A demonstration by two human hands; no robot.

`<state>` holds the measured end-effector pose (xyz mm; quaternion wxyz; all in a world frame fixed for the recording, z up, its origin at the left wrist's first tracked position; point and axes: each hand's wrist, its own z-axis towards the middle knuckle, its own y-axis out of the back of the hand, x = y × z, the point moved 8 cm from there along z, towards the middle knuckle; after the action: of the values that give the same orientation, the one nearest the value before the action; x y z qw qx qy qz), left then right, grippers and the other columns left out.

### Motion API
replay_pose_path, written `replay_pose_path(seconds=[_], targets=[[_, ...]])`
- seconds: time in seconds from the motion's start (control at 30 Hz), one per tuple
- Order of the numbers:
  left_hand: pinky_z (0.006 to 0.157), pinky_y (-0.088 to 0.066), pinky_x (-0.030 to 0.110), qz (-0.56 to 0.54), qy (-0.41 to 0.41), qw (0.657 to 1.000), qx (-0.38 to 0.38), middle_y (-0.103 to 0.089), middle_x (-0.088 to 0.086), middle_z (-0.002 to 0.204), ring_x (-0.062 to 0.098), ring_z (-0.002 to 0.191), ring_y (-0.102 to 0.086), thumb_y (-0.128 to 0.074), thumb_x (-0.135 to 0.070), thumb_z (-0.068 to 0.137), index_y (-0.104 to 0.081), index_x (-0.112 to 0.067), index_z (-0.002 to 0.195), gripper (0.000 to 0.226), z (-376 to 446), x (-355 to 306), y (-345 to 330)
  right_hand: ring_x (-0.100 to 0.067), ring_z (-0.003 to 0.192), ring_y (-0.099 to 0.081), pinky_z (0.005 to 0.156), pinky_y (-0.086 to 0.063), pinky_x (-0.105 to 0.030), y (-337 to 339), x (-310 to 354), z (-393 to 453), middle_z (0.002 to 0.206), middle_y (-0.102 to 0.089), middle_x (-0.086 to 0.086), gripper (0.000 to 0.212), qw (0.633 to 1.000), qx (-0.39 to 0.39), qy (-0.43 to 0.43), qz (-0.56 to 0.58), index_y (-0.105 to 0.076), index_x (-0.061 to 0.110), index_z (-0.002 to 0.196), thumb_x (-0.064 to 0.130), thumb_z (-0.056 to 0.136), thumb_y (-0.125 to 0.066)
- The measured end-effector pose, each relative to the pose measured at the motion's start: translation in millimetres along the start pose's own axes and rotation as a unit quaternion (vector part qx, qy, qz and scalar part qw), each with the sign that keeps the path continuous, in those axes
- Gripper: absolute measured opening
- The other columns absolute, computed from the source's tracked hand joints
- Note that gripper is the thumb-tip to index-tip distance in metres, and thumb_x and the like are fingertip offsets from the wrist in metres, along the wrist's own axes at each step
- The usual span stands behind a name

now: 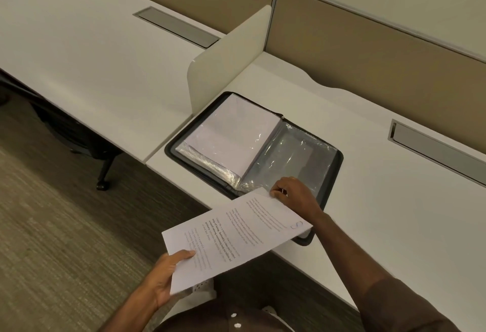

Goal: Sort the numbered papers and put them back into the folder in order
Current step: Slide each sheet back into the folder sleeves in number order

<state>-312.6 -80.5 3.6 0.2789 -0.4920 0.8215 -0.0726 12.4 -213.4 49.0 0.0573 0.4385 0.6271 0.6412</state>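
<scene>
Your white printed paper sheet (231,237), with lines of small text and a blue handwritten mark near one corner, is held in the air over the desk's near edge, partly overlapping the near corner of the folder. Your left hand (163,276) grips its lower corner, thumb on top, fingers curled beneath. Your right hand (292,192) pinches the far edge of the sheet, fingers curled on it, just above the folder's right side.

The black zip-edged folder with clear plastic sleeves (326,200) lies open and flat on the white desk (394,226). Its left half carries a stack of sleeves with a blank white page (231,132) on top; the right half shows a clear sleeve (297,158) over grey backing.

A cream upright divider panel (226,60) stands just beyond the folder's left corner. A grey cable slot (434,147) sits in the desk to the right. Dark carpet (52,226) lies below.
</scene>
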Motion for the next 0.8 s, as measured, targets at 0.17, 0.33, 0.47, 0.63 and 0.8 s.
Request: replay_pose_path(seconds=[0.17,0.33,0.47,0.63,0.8], targets=[[0.061,-0.061,0.050,0.010,-0.006,1.000,0.008,-0.068,0.030,0.114,0.048,0.105,-0.066,-0.065,0.005,0.082,-0.058,-0.013,0.125,0.047,10,0,-8,-0.009,0.090,-0.057,0.084,-0.051,-0.033,-2,-5,3,0.096,-0.067,0.009,0.013,0.999,0.032,-0.001,0.004,-0.072,0.023,0.098,0.030,0.099,-0.062],[0.061,-0.062,0.047,-0.001,-0.026,1.000,-0.012,-0.072,0.025,0.106,0.045,0.103,-0.067,-0.064,0.007,0.080,-0.059,-0.011,0.121,0.045,20,-3,-10,-0.009,0.089,-0.060,0.086,-0.053,-0.035,-1,-7,7,0.097,-0.068,0.010,0.014,0.998,0.055,-0.005,0.020,-0.075,0.021,0.100,0.031,0.096,-0.066],[0.057,-0.061,0.045,0.011,-0.028,1.000,-0.008,-0.072,0.026,0.107,0.045,0.101,-0.068,-0.062,0.007,0.084,-0.059,-0.011,0.119,0.039,23,-8,-9,-0.008,0.087,-0.061,0.086,-0.055,-0.036,-1,-8,10,0.095,-0.068,0.011,0.012,0.997,0.069,-0.012,0.029,-0.075,0.021,0.099,0.029,0.095,-0.068],[0.076,-0.059,0.055,0.002,-0.020,1.000,-0.015,-0.068,0.029,0.118,0.048,0.111,-0.064,-0.064,0.003,0.084,-0.057,-0.013,0.126,0.046,27,-12,2,-0.006,0.088,-0.060,0.087,-0.053,-0.032,-1,-9,5,0.095,-0.066,0.012,0.008,0.996,0.069,-0.032,0.047,-0.074,0.024,0.098,0.029,0.094,-0.069],[0.097,-0.050,0.063,0.012,-0.034,0.999,-0.012,-0.068,0.026,0.121,0.044,0.115,-0.064,-0.069,0.000,0.081,-0.056,-0.011,0.133,0.055,31,-11,0,-0.006,0.082,-0.062,0.075,-0.048,-0.024,10,-26,-24,0.091,-0.066,0.012,0.011,0.981,-0.098,-0.102,0.132,-0.071,0.025,0.089,0.029,0.097,-0.065]])
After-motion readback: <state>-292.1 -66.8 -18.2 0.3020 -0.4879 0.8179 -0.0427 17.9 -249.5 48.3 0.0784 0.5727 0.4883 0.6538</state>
